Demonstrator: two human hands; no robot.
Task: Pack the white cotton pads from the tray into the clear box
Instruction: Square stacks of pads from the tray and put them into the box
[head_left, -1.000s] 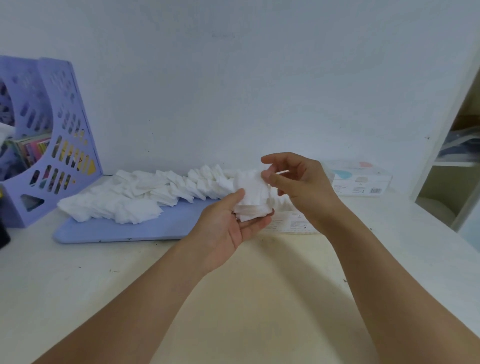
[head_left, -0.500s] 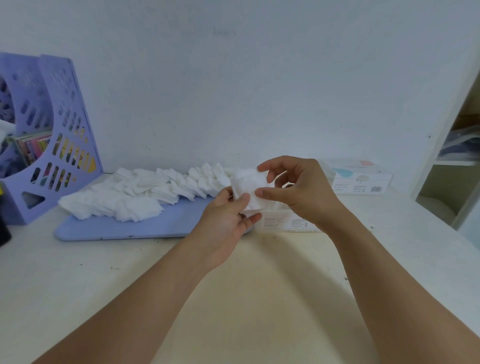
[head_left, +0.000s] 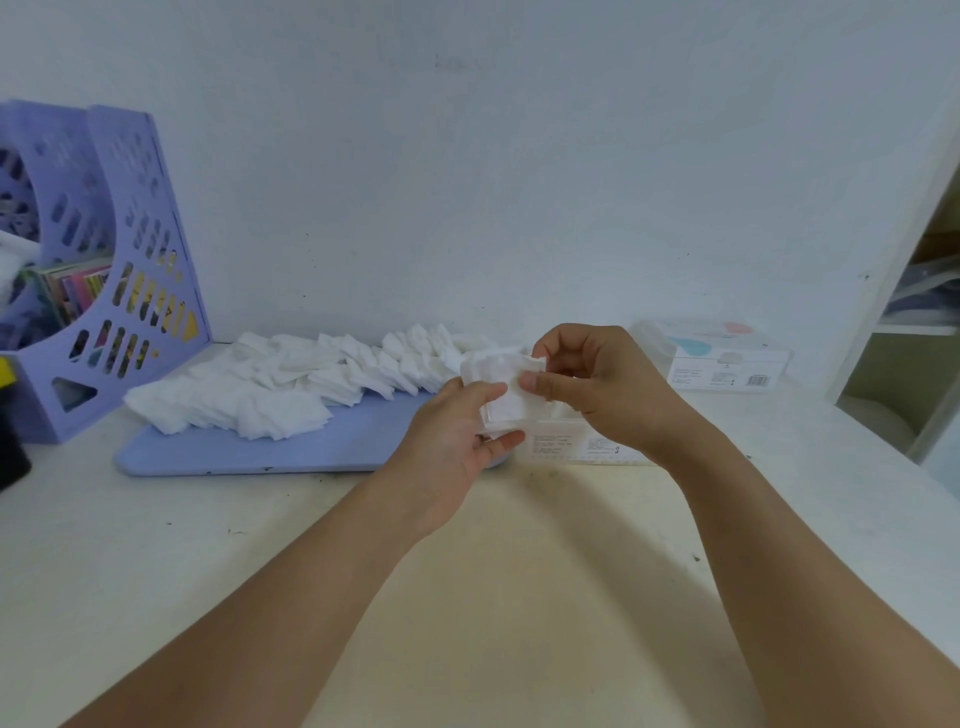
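A pale wall backs a white table (head_left: 156, 545) carrying a lilac tray (head_left: 249, 452). Loose white cotton pads (head_left: 291, 387) lie heaped along the tray's far edge. Just right of the tray stands the clear box (head_left: 576, 441); its front label print is too small to read. Above the tray's right end, the left hand (head_left: 457, 441) grips a small stack of pads (head_left: 501, 387) between thumb and curled fingers, while the right hand (head_left: 597, 387) pinches the stack's right edge. Further right of the tray sits a lid (head_left: 727, 358) with a barcode, its text illegible.
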